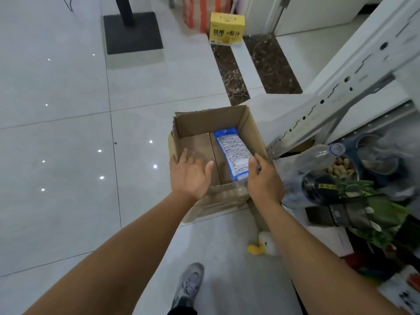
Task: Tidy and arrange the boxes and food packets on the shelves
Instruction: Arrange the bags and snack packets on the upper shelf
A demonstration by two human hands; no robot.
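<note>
Cardboard box [204, 123]: open-topped, standing on the tiled floor just beside the foot of the white metal shelf rack [341, 94].
Food packet [234, 153]: blue and white, lying flat along the right side of the box bottom with its printed back upward.
Left hand [188, 173]: fingers straight and spread, holding nothing, poised over the box's near-left wall.
Right hand [264, 180]: thumb and fingers appear pinched on the packet's near end, though the back of the hand partly hides the contact.
Step in hand: probably lifting the packet out for shelving.
Handling: rest the left palm on the box wall so the box does not slide on the glossy tile. Take more of the packet than its end seam, since a soft pack is likely to droop. Lift straight up, clear of the right wall.
Destination: the lower shelf is crowded with a plastic bottle [318, 158], peanuts [339, 168] and green packets [354, 187], so pick a gap before carrying.
Floor hazard: duck toy [263, 245] near the shoe [189, 285].
</note>
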